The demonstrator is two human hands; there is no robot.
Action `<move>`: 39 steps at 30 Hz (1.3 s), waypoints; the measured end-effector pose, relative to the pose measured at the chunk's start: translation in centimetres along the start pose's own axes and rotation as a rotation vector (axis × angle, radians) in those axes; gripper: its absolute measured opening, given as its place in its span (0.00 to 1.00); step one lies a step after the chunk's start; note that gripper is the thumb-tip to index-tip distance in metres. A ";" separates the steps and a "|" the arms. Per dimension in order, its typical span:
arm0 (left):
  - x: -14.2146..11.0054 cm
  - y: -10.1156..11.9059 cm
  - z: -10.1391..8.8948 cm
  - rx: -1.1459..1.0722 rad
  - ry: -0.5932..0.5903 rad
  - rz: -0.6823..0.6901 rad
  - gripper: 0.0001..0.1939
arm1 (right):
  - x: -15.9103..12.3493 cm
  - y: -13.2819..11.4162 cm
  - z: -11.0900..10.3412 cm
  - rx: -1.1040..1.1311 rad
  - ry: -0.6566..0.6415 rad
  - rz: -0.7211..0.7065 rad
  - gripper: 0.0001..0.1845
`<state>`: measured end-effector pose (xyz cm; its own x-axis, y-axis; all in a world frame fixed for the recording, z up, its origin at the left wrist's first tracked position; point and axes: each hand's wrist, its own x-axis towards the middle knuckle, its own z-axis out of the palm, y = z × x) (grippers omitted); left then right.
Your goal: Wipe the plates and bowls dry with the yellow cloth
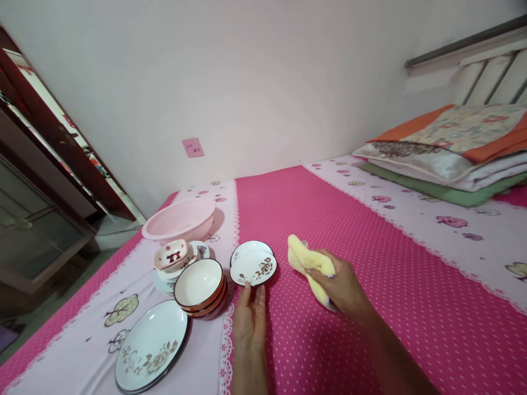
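My left hand [250, 312] grips the near edge of a small white plate [252, 267] with a brown flower pattern and dark rim. Behind and partly under it shows another small plate [251, 246] of the same kind. A folded yellow cloth [308, 259] is bunched in my right hand [341, 282], to the right of the plates and apart from them. Left of my left hand stands a stack of bowls [201, 282], white inside and orange-brown outside. Larger flowered plates [152, 345] lie stacked in front of the bowls.
A pink basin [181, 219] stands at the back left, near the wall. In front of it a small square bowl [171, 255] sits on stacked dishes [201, 250]. Folded bedding [448, 148] lies at the right on the pink patterned sheet [337, 214]. A pink note [192, 147] sticks to the wall.
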<state>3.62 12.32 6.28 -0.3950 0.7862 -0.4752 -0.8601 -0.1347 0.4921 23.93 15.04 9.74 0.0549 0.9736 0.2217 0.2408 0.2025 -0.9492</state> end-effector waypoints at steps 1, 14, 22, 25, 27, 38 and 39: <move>0.0 0.0 0.0 -0.003 0.003 -0.008 0.09 | 0.0 0.1 0.1 -0.009 0.000 -0.005 0.22; -0.1 0.3 0.3 -0.023 -0.031 -0.012 0.11 | 0.3 0.9 0.3 -0.051 -0.003 -0.007 0.23; -1.1 0.4 1.0 0.000 -0.068 0.040 0.11 | 0.2 1.0 0.3 -0.057 -0.010 -0.020 0.20; -1.3 0.7 1.0 0.037 -0.025 0.031 0.09 | 0.3 1.3 0.3 -0.066 -0.006 -0.030 0.21; -1.4 1.0 1.0 0.058 -0.008 0.020 0.08 | 0.5 1.6 0.3 -0.066 -0.007 -0.032 0.22; -1.9 1.5 1.7 0.052 -0.041 0.046 0.10 | 0.6 2.6 0.6 -0.075 -0.025 -0.033 0.18; -1.9 1.5 1.6 0.053 -0.039 0.043 0.10 | 0.6 2.6 0.6 -0.076 -0.025 -0.031 0.18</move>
<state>3.54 11.59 9.08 -0.4177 0.8032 -0.4247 -0.8237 -0.1374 0.5502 24.04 16.22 7.32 0.0219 0.9695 0.2441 0.3151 0.2251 -0.9220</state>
